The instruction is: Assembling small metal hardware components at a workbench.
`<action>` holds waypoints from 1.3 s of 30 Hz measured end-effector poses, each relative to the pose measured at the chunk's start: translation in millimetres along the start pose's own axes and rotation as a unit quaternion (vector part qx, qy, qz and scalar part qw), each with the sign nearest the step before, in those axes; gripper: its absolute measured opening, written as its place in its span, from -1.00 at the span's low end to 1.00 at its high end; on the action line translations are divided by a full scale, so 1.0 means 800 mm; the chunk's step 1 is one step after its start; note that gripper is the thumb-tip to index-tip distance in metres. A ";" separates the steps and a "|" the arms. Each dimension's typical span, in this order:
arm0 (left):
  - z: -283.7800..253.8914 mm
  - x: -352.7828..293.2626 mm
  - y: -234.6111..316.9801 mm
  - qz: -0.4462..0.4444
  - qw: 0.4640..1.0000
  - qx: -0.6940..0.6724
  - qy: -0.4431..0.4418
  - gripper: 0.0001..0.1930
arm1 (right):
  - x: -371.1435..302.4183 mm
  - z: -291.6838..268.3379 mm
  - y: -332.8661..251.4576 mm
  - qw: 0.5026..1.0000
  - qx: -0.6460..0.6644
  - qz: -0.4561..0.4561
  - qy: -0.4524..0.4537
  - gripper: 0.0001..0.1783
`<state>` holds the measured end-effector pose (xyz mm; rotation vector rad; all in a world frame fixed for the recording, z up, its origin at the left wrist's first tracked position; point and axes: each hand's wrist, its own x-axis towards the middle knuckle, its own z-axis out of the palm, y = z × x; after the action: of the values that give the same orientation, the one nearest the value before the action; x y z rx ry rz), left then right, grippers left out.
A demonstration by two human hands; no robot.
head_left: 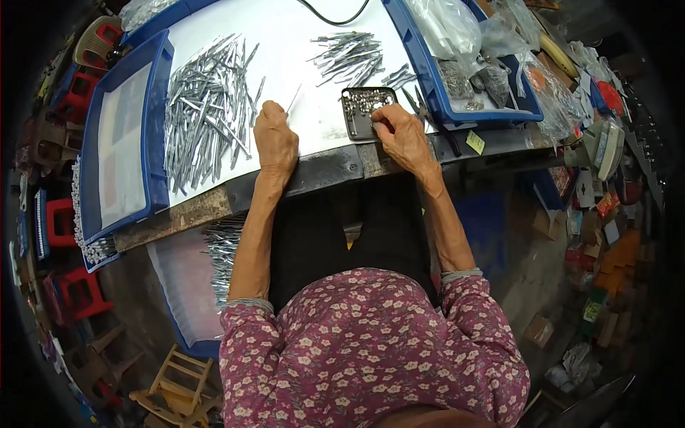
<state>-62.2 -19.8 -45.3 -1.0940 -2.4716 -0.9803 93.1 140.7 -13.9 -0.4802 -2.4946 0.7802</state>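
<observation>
My left hand [276, 145] is closed on a thin metal strip [294, 98], whose pale end points up and away from me. Over the right edge of a small black tray [350, 128] with many tiny shiny metal pieces [364, 104] in it, my right hand [404, 141] has its thumb and fingers pinched together. What those fingertips hold, if anything, is hidden. A big heap of thin metal strips [207, 118] lies left of my left hand. Beyond the black tray is a smaller heap of similar strips [349, 57].
A blue tray [160, 128] stands at the table's left end. To the right, another blue tray [428, 78] holds plastic bags and small parts; dark-handled pliers [421, 107] lie beside it. Below the table is a lined blue bin [182, 321] with more strips. A black cable [328, 20] crosses the far side.
</observation>
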 end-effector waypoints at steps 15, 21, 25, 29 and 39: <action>-0.018 0.000 0.009 -0.116 0.938 -0.325 0.022 -0.68 | 0.016 0.019 0.001 0.988 -0.140 -0.049 -0.028 -0.87; -0.024 0.002 0.012 -0.186 0.844 -0.501 -0.039 -0.69 | 0.017 0.013 -0.020 0.980 -0.180 -0.071 -0.037 -0.91; -0.020 0.000 0.011 -0.173 0.822 -0.541 -0.043 -0.71 | 0.014 0.023 -0.010 0.983 -0.172 -0.027 -0.058 -0.90; -0.028 0.002 0.024 -0.201 0.818 -0.534 -0.072 -0.75 | 0.017 0.025 -0.005 0.987 -0.145 0.009 -0.074 -0.81; -0.022 0.002 0.078 -0.131 0.849 -0.491 -0.143 -0.76 | 0.015 0.011 -0.005 0.999 0.043 0.016 0.029 -0.87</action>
<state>-17.6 -0.4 -2.0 -1.2031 -2.3363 -2.4950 77.4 139.1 -14.0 -0.5064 -2.3938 0.8697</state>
